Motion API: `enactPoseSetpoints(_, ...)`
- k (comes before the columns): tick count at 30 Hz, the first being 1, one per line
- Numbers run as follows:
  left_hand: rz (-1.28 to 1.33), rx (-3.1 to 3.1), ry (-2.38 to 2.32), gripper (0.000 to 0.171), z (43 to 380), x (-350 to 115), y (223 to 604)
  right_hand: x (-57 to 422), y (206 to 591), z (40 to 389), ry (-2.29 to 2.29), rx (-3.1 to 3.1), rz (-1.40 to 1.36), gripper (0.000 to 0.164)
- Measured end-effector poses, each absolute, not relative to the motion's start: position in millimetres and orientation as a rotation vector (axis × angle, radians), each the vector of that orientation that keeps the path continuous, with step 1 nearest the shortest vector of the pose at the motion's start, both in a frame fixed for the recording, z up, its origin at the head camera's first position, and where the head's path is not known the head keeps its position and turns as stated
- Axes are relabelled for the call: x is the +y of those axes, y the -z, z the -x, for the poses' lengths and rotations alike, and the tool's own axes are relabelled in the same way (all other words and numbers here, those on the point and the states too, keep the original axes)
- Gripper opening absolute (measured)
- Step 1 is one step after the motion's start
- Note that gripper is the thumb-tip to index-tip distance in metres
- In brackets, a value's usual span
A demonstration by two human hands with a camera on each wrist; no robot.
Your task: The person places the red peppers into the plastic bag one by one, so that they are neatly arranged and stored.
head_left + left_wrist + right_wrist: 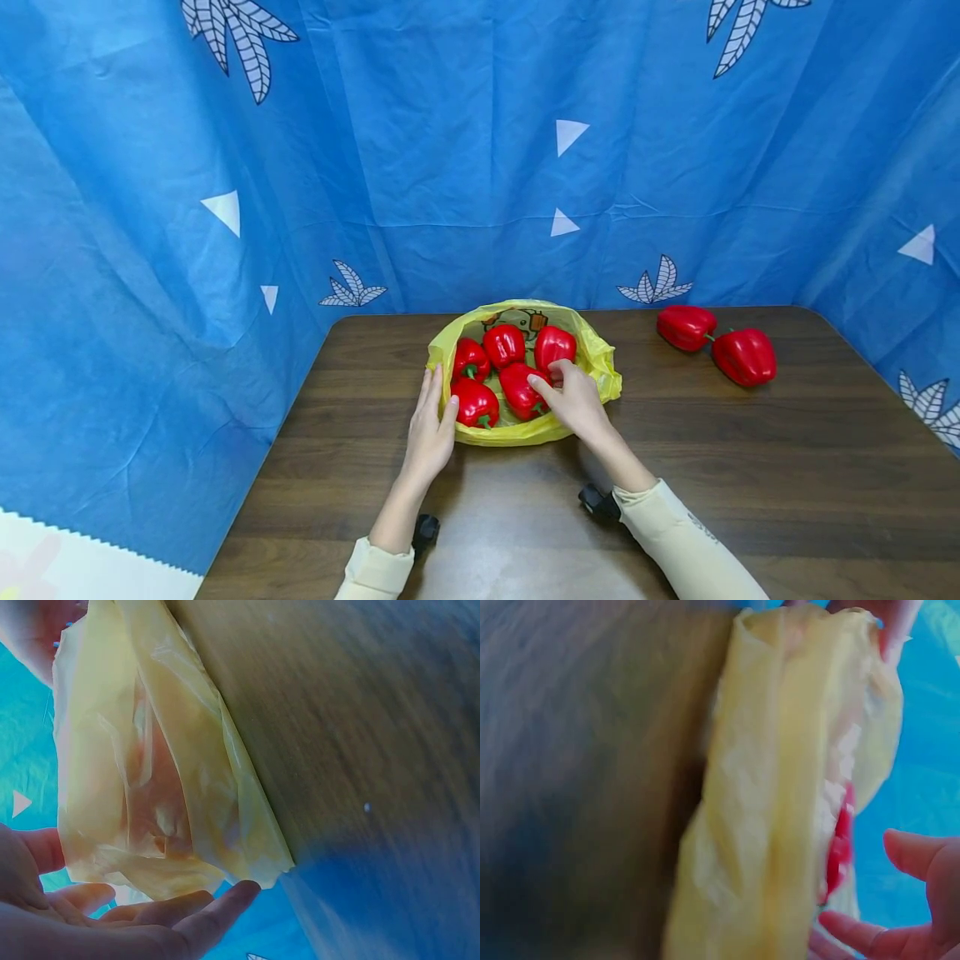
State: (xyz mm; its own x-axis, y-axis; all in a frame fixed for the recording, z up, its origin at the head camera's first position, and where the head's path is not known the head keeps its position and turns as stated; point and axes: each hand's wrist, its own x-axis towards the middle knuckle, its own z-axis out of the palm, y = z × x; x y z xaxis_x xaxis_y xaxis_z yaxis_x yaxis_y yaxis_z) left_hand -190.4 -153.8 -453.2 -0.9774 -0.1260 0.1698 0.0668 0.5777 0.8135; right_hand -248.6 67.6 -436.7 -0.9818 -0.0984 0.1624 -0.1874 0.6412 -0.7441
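Note:
A yellow plastic bag stands wide open on the table, holding several red bell peppers, one of them at the front middle. My left hand rests along the bag's left side, fingers extended outside it and thumb at the rim. In the left wrist view the left hand lies against the thin yellow wall. Over the right part of the opening reaches my right hand, fingertips close to the peppers. Thumb and fingers of the right hand stand apart in the right wrist view, with nothing between them.
Two more red bell peppers, one behind and one in front, lie at the back right of the brown wooden table. A blue curtain with white patterns hangs behind the table and along both sides.

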Motion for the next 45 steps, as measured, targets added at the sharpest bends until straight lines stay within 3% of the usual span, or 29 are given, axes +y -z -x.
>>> enactPoseSetpoints(11, -0.063, -2.611, 1.353, 0.058, 191.4, -154.1, 453.5, 124.5, 398.4, 244.5, -1.33, -2.488, -0.358, 0.045)
enactPoseSetpoints(28, -0.071, -2.619, 1.359, 0.059, 191.6, -153.8, 454.6, 258.9, 394.2, 290.1, -1.109, -2.41, 0.172, 0.054)
enactPoseSetpoints(37, -0.057, -2.611, 1.361, 0.059, 191.4, -152.9, 454.0, 340.4, 446.0, 328.4, -1.234, -2.395, 0.457, 0.06)
enactPoseSetpoints(45, -0.052, -2.591, 1.348, 0.057, 190.6, -152.4, 453.8, 395.9, 499.4, 351.2, -1.168, -2.578, 0.438, 0.067)
